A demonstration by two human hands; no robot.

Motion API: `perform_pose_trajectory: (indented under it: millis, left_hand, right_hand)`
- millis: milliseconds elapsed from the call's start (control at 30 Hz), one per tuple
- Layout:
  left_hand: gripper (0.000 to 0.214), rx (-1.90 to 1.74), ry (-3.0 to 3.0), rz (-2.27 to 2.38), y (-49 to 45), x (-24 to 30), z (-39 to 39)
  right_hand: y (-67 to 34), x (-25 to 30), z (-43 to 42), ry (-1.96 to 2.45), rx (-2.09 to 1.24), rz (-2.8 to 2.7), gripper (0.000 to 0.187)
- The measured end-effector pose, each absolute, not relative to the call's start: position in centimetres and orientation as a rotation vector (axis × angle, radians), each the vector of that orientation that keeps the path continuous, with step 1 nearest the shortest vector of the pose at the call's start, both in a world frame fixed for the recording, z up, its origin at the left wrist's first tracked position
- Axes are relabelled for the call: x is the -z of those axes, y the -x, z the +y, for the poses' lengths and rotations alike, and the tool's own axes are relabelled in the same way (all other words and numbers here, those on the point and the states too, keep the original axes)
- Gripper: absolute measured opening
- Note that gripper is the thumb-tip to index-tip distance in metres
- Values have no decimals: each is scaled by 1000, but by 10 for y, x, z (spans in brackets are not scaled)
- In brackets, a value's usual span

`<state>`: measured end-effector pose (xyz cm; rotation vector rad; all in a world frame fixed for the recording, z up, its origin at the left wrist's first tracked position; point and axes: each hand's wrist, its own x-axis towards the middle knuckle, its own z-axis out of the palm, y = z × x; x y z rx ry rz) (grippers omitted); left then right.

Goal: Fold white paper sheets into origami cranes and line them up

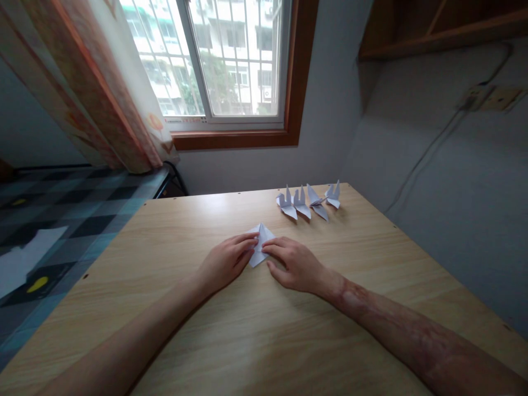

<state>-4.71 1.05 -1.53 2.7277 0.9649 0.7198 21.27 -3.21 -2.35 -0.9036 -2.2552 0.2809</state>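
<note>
A small sheet of folded white paper point(259, 253) lies on the wooden table between my two hands, its pointed tip facing away from me. My left hand point(231, 254) comes in from the left, its fingers drawn together over the paper's left side and the thumb close beneath them. From the right, my right hand point(293, 263) rests its fingertips on the paper's right edge. The right thumb sits apart from those fingers, lower down on the wood. Part of the paper is hidden under the fingers.
Several folded white paper cranes point(315, 204) stand in a row at the table's point(198, 341) far right. To the left is a bed with a checked cover point(103, 190), with white paper point(31, 258) on it. A barred window point(231, 60) and curtain point(99, 82) are behind.
</note>
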Motion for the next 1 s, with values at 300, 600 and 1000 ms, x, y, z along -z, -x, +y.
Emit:
perform_pose_trajectory:
  millis: [300, 600, 1000]
  left_hand:
    - [29, -706, -2838, 867, 45, 6, 1]
    - [27, -666, -2871, 879, 43, 2, -1]
    - [19, -765, -3011, 911, 45, 11, -5]
  right_hand:
    - [-213, 25, -30, 1031, -238, -2213, 27]
    - [-215, 28, -27, 1180, -242, -2136, 51]
    - [-215, 28, -26, 1113, -283, -2177, 69]
